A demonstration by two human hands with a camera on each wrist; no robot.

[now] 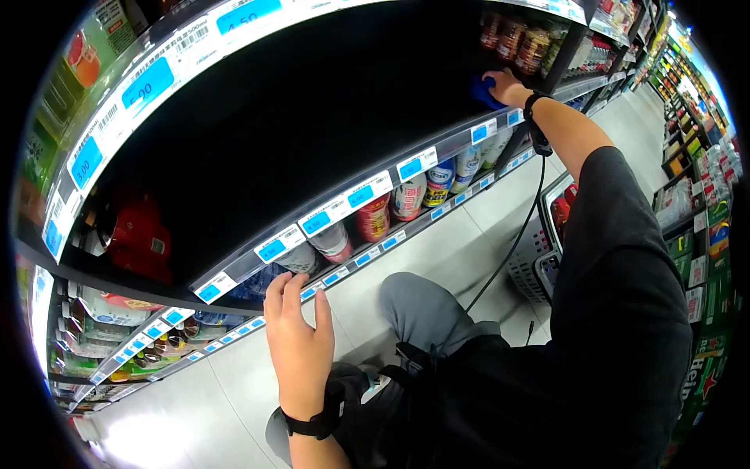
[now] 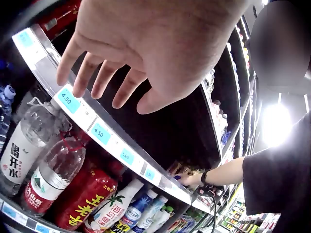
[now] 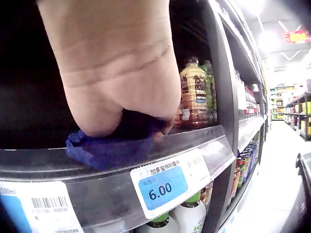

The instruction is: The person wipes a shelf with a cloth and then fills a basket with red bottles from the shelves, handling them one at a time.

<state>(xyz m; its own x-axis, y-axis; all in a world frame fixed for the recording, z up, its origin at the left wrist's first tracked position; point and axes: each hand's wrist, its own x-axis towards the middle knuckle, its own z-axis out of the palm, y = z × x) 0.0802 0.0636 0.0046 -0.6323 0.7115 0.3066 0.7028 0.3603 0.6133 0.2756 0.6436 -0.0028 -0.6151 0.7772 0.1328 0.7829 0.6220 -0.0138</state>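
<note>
Your right hand (image 1: 506,87) has its grip on the blue cloth (image 1: 486,95), upper right of the head frame, at the front of the dark shelf (image 1: 449,143). The right wrist view has the cloth bunched under your palm at lower left of centre, overlapping the shelf's front lip just above the 6.00 price tag (image 3: 163,189). Thumb side and finger side both wrap it; most of the fingers are hidden. Bunched like that, it probably keeps a thick pad between hand and shelf. How hard you're pressing — can't tell.

Bottles (image 1: 533,51) stand upright near that hand, grouped toward the shelf's upper-right end, which probably leaves the front lip there reachable. Red packs (image 1: 141,238) sit at the shelf's lower-left end, well apart from the cloth.

Pose: right arm runs long from the lower right up to the shelf, close to straight, palm down over the cloth. Left hand (image 1: 301,344) holds nothing — fingers loose and extended, pointing up the frame at lower centre, in front of the price rail (image 1: 359,195). Can't tell if the fingertips touch it; I'd read that hand as idle or balancing. Your knee (image 1: 422,309) is bent below the rail, so probably a low crouch.
</note>
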